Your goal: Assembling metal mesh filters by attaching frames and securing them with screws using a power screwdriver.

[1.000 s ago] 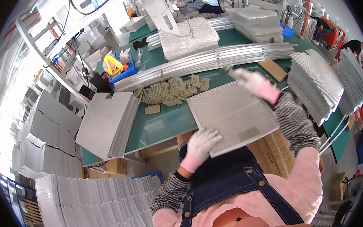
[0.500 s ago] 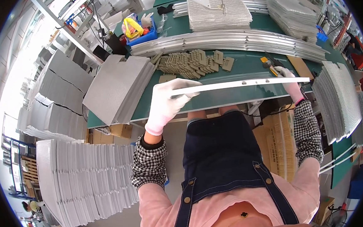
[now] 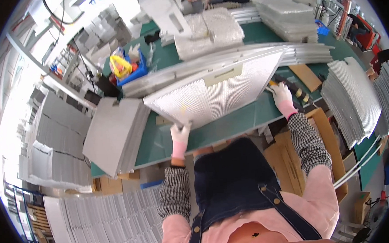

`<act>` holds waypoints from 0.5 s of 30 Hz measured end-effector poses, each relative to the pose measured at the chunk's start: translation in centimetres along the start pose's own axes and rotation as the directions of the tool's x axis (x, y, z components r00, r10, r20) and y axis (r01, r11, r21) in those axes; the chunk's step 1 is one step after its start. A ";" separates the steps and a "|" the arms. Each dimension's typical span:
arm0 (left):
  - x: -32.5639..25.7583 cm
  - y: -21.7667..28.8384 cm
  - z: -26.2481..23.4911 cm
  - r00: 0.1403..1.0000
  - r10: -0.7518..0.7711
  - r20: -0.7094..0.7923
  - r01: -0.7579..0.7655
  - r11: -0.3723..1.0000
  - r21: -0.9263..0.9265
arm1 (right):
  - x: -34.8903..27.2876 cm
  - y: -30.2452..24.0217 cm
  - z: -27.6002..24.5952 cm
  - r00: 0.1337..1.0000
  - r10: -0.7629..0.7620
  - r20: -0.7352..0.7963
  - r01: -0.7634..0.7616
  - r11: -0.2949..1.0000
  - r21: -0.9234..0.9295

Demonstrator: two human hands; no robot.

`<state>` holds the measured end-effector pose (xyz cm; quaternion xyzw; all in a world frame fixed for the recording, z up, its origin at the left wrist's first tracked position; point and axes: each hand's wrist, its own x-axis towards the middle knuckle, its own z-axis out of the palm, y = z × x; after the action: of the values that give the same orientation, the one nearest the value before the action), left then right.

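A white, finely ribbed panel [image 3: 193, 101] stands tilted over the green worktable [image 3: 230, 124] in front of me. On its upper middle shows a beige slotted plate [image 3: 224, 76]. My left hand [image 3: 180, 136], in a white glove with a pink cuff, is closed on the panel's lower left corner. At the lower right corner, my gloved right hand [image 3: 282, 97] has its fingers curled at the edge. Beside that hand lies a dark hand tool with yellow bands [image 3: 300, 93]. The panel hides most of the beige pieces on the table behind it.
Long metal strips [image 3: 304, 53] lie across the table behind the panel. Stacked panels stand at left [image 3: 113, 137] and right [image 3: 351, 98]. A blue bin [image 3: 140, 69] is at the back left. An open cardboard box [image 3: 322, 127] stands below the table's right part.
The panel has gone from edge-on and level to tilted, so its ribbed face shows. My left hand has moved down and away; my right hand has shifted left and lower. The view has also turned.
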<state>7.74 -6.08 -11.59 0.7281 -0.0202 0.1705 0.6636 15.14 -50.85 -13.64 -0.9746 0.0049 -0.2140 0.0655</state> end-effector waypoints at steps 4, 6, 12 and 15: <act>-1.4 4.2 -2.8 0.992 0.052 -0.119 -0.045 0.997 0.064 | 3.5 2.1 -1.2 0.996 0.089 0.010 -0.088 0.964 0.250; -2.6 7.5 -7.3 0.973 0.088 -0.213 -0.064 0.991 0.115 | 8.7 0.8 -2.6 0.992 0.122 -0.015 -0.106 0.908 0.406; -7.5 18.7 -16.9 0.729 0.186 -0.658 -0.214 0.976 0.039 | 24.8 -4.1 -3.9 0.964 0.034 -0.262 0.137 0.782 0.607; -10.2 27.1 -20.0 0.408 0.340 -0.847 -0.270 0.931 0.244 | 30.6 -8.4 0.1 0.977 0.056 -0.204 0.029 0.919 0.393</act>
<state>-13.24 8.15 12.84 0.5420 0.1967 0.6379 0.5106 42.84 -43.63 0.14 -0.9132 -0.0247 -0.3124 0.2604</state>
